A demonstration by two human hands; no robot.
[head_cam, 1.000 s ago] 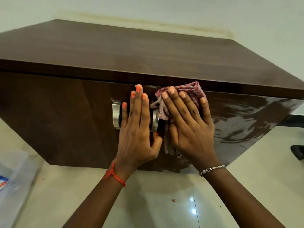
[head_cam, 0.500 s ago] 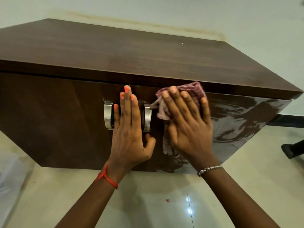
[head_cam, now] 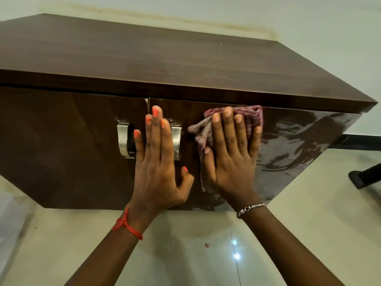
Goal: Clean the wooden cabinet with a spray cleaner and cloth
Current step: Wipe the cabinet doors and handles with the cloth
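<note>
A dark brown wooden cabinet [head_cam: 144, 58] with two front doors fills the upper view. My left hand [head_cam: 158, 168] lies flat on the doors between two metal handles [head_cam: 123, 139], fingers spread, holding nothing. My right hand [head_cam: 233, 159] presses a pink-red checked cloth [head_cam: 253, 115] flat against the right door, just below the top edge. The right door [head_cam: 299, 145] shines with wet smears. No spray cleaner is in view.
Pale glossy floor tiles [head_cam: 185, 254] lie below the cabinet, with a small reddish crumb [head_cam: 207, 245] on them. A black furniture foot [head_cam: 365, 176] sits at the right edge. A blurred translucent plastic object [head_cam: 8, 219] shows at the lower left. A light wall stands behind.
My right hand with the cloth has shifted slightly right along the top of the right door. My left hand stays flat between the handles. The view has drifted a little.
</note>
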